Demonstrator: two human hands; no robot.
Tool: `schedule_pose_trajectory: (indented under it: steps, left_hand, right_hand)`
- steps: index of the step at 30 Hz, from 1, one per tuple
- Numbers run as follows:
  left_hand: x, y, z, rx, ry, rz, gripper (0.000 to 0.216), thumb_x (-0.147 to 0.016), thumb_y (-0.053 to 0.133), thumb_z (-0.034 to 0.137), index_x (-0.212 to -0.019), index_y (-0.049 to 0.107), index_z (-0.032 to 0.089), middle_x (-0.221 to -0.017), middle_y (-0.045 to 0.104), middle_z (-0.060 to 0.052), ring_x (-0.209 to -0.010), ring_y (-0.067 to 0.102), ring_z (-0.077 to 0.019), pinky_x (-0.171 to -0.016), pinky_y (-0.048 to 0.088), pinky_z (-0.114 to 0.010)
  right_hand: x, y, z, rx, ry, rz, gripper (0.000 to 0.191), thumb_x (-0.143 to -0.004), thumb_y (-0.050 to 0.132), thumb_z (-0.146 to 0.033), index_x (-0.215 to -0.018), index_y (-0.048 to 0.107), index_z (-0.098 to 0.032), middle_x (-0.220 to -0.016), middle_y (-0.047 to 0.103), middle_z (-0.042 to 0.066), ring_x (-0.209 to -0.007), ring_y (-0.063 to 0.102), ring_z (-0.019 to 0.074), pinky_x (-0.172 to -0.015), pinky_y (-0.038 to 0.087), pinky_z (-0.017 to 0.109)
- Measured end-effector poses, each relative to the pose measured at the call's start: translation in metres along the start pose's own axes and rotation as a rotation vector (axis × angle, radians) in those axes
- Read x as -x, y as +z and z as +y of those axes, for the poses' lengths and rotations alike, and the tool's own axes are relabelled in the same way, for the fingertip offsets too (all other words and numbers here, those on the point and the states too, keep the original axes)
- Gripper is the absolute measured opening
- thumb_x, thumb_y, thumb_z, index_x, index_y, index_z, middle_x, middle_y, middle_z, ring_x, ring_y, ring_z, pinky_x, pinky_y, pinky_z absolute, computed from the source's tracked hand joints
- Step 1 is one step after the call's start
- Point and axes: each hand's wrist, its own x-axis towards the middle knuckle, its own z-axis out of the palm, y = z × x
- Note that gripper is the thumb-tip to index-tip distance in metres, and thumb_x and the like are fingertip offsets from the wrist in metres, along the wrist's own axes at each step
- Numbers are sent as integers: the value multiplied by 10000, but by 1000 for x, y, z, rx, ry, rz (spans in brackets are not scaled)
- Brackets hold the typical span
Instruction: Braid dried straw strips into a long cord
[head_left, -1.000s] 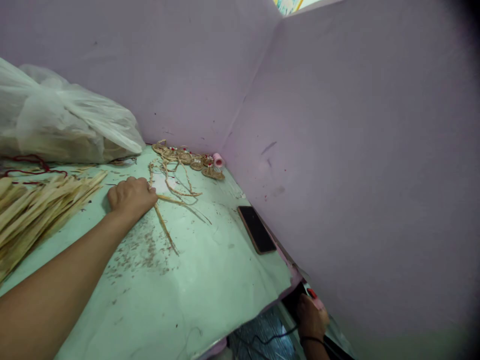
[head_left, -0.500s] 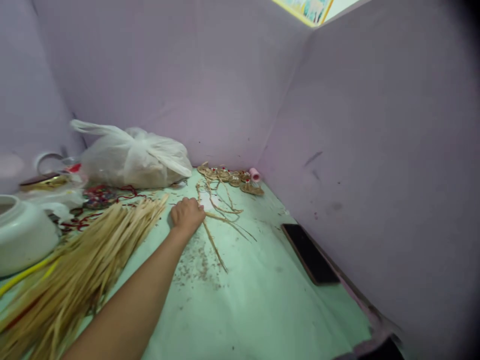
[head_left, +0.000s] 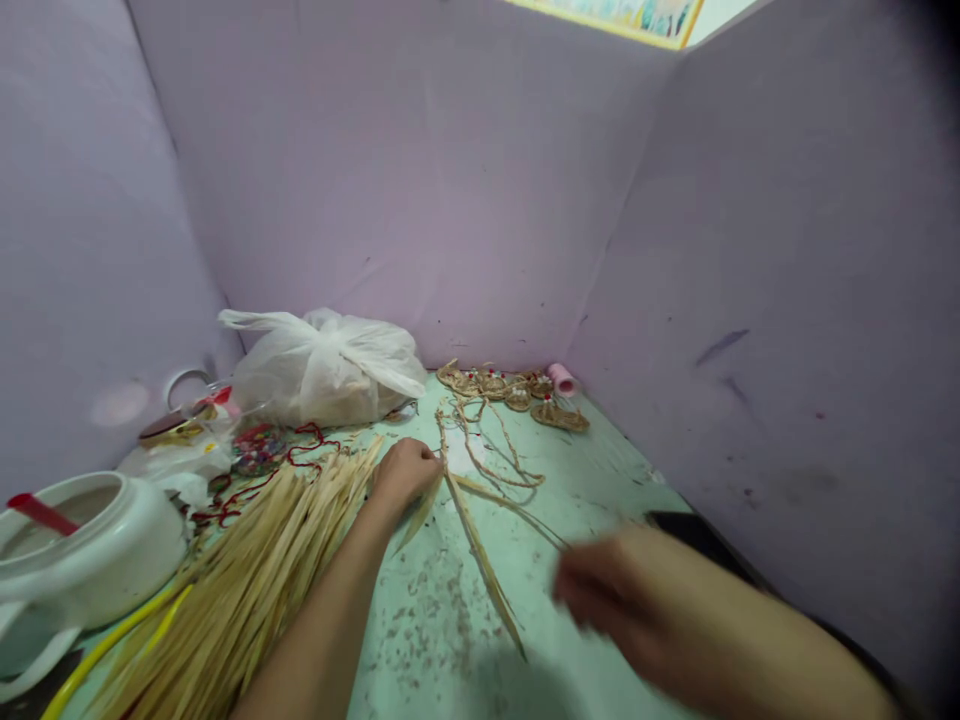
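My left hand [head_left: 407, 468] rests on the table with its fingers pinched on a pale straw strip [head_left: 421, 512] that pokes out below them. Right at its fingertips is the end of a thin braided straw cord [head_left: 491, 472], looped loosely on the green surface. Two loose straw strands [head_left: 484, 560] fan out from that end toward me and to the right. My right hand [head_left: 607, 590], smeared by motion, is at the lower right near the tip of one strand; its fingers cannot be made out. Beside my left forearm lies a thick bundle of dry straw [head_left: 247, 580].
A white pot [head_left: 112, 540] stands at the left, with a yellow cord beside it. Farther back are a tied white plastic bag [head_left: 330, 370], red yarn [head_left: 307, 445], small woven straw pieces [head_left: 517, 392] and a pink spool [head_left: 562, 380]. A dark phone [head_left: 701, 535] lies by the right wall.
My right hand has come into view from the right, partly covering the phone. My left hand stays by the cord's end; a straw strip now shows beneath it. The view has shifted.
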Motion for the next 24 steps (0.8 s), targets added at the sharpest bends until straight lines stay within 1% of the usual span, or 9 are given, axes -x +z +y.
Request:
schedule_pose_trajectory:
  steps: [1,3,5,7,11,14,17,21,24]
  left_hand:
    - [1,0,1,0,1,-5,217,-649,525,340,-704,669,187,-773,668,-83,-704,580,-190,-581,354,-242]
    - [3,0,3,-30,-7,3,183,-618,550,306,-693,671,193,-759,665,-76,-699,571,-184,-577,347,-238]
    - [3,4,4,-61,1,11,162,-603,558,293,-675,670,200,-744,658,-69,-694,566,-187,-567,338,-241]
    - [0,8,2,-61,33,11,143,-601,554,273,-653,664,197,-708,645,-62,-675,559,-184,-552,328,-243]
    - [-5,15,0,27,49,40,108,-576,513,139,-561,619,150,-568,580,-34,-596,518,-148,-517,303,-228]
    - [-3,16,5,234,-41,43,81,-541,500,74,-498,547,124,-443,476,9,-481,443,-101,-454,262,-205]
    - [1,13,13,493,-197,-73,85,-570,465,67,-544,504,138,-346,381,52,-329,332,-67,-377,214,-191]
    - [5,11,19,689,-244,-150,116,-576,427,41,-589,463,150,-388,464,36,-287,370,-68,-320,236,-170]
    - [5,10,16,722,-230,-155,125,-552,442,30,-595,457,146,-424,499,28,-302,404,-63,-303,255,-156]
  right_hand:
    - [-12,1,-25,0,-99,-39,119,-749,575,-288,-752,663,-208,-785,635,68,-757,567,184,-641,403,266]
    - [-33,8,-73,125,-458,-131,130,-705,556,-184,-763,672,-174,-766,649,65,-747,564,177,-639,362,253]
    - [-47,19,-107,243,-557,-142,185,-630,549,-111,-759,677,-145,-768,658,82,-714,559,164,-597,334,236]
    - [-53,31,-123,307,-569,-225,161,-610,542,-118,-686,683,-131,-689,654,97,-656,554,162,-545,309,237]
    - [-55,46,-114,216,-569,-295,150,-611,543,-148,-650,688,-140,-640,645,78,-616,541,147,-516,293,229]
    - [-58,46,-106,58,-489,-368,110,-611,568,-180,-618,666,-132,-568,605,37,-553,498,116,-490,292,212]
    - [-60,44,-108,-145,-360,-466,47,-601,579,-158,-578,606,-127,-485,530,-13,-476,433,79,-449,283,188]
    - [-56,45,-112,-405,-185,-648,94,-616,481,-70,-561,508,-142,-452,493,-34,-398,403,61,-402,277,180]
    - [-56,45,-112,-418,-157,-642,124,-584,453,-35,-533,476,-146,-392,408,-58,-349,321,48,-365,207,183]
